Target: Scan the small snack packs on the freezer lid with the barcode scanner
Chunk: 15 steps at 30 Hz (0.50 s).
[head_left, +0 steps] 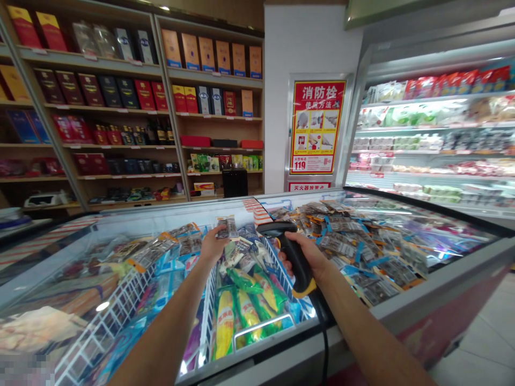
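My right hand (pixel 308 256) is wrapped round the handle of a black and yellow barcode scanner (pixel 295 260), whose head points left over the freezer. A dark cable hangs from its base. In my left hand (pixel 213 244) is a small printed packet (pixel 228 229), pinched by its left side and facing the scanner head. Below and between both hands, a white wire basket (pixel 209 313) holds yellow-and-green corn packs (pixel 225 321) and other frozen bags. A heap of similar small packets (pixel 341 236) lies to the right of the scanner.
The chest freezer's front rim (pixel 277 348) runs below my arms. Wire dividers (pixel 108 316) and blue bags (pixel 167 268) lie to the left. Behind stand shelves of boxed goods (pixel 205 51), a red fire-hydrant sign (pixel 317 128) and a lit display fridge (pixel 438 128).
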Available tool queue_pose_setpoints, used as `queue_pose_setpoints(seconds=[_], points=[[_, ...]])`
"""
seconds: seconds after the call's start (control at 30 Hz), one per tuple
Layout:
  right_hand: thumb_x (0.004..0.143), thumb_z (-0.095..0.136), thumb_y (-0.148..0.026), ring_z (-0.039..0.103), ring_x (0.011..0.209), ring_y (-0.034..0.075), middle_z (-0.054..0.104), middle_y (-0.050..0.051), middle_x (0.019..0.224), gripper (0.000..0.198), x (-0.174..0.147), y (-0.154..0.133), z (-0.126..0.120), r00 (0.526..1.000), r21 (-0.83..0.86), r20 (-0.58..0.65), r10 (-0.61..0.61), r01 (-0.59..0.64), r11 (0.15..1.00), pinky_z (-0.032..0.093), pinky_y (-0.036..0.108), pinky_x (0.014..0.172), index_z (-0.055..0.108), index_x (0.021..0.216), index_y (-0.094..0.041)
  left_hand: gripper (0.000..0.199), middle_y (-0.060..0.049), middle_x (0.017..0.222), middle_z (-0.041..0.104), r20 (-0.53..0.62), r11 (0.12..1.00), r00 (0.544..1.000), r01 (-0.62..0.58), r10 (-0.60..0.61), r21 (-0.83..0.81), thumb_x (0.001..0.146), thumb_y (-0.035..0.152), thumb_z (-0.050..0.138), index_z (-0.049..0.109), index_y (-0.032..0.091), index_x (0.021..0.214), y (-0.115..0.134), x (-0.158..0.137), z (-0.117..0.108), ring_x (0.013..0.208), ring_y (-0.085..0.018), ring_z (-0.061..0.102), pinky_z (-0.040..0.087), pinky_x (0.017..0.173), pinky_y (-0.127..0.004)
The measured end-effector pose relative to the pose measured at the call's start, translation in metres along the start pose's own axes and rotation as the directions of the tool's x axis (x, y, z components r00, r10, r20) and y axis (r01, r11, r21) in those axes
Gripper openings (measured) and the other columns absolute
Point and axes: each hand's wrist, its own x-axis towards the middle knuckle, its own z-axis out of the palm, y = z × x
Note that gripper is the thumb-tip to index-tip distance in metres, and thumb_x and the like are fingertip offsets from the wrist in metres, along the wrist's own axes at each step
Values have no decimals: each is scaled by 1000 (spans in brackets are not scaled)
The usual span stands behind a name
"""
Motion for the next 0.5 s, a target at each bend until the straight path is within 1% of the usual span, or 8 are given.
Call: queue_pose_setpoints(seconds=[0.07, 0.13, 0.17, 0.23, 0.33, 0.43, 0.5], points=[[77, 38, -39, 47, 37, 9, 51, -1, 49, 27, 2, 1, 2, 999, -40, -47, 5, -7, 999, 37, 20, 34, 48, 79, -15, 47, -1, 83, 62, 8, 999, 1000, 16, -16, -29, 55, 14, 57, 57, 17, 102, 0, 0, 1, 72, -14, 57, 45, 66, -23], [76, 41, -39, 47, 37, 10, 51, -1, 49, 25, 2, 1, 2, 996, -71, -86, 1, -7, 997, 37, 19, 34, 48, 79, -15, 50, -2, 88, 62, 9, 998, 1000, 8, -7, -57, 56, 14, 56, 55, 16, 105, 0, -1, 2, 74, -14, 57, 44, 68, -23], [76, 41, -38, 47, 37, 9, 51, -1, 49, 25, 1, 0, 2, 995, -73, -97, -10, 3, 997, 37, 19, 33, 48, 79, -15, 51, -3, 91, 61, 9, 999, 1000, 1, -1, -46, 56, 14, 56, 54, 16, 107, 0, -1, 1, 76, -14, 57, 44, 70, -23], [76, 39, -38, 46, 36, 9, 51, -1, 49, 25, -3, -5, -2, 993, -48, -103, -52, 47, 998, 37, 20, 33, 49, 77, -15, 52, -4, 92, 60, 2, 999, 1000, -2, 2, 46, 58, 15, 55, 52, 17, 110, 2, -1, -3, 82, -16, 56, 43, 73, -25], [77, 38, -38, 45, 36, 9, 51, -1, 49, 25, -13, -17, -14, 982, -14, -129, -136, 135, 991, 37, 19, 33, 50, 77, -15, 49, -5, 90, 59, -41, 966, 999, 12, -2, 259, 60, 17, 54, 52, 18, 109, 9, -1, -14, 88, -21, 54, 42, 77, -28], [76, 39, -37, 45, 37, 9, 51, -1, 50, 25, -26, -32, -30, 955, -31, -205, -215, 213, 976, 37, 20, 34, 51, 79, -15, 46, -9, 91, 58, -95, 910, 996, 39, 1, 412, 61, 13, 52, 53, 16, 107, 16, -2, -27, 90, -24, 52, 41, 80, -33], [76, 39, -36, 45, 37, 9, 50, 0, 49, 24, -36, -40, -42, 930, -46, -261, -260, 257, 965, 37, 20, 34, 51, 78, -15, 44, -13, 96, 55, -132, 880, 991, 57, 7, 471, 62, 11, 50, 52, 12, 106, 19, -5, -33, 95, -26, 50, 40, 81, -36]])
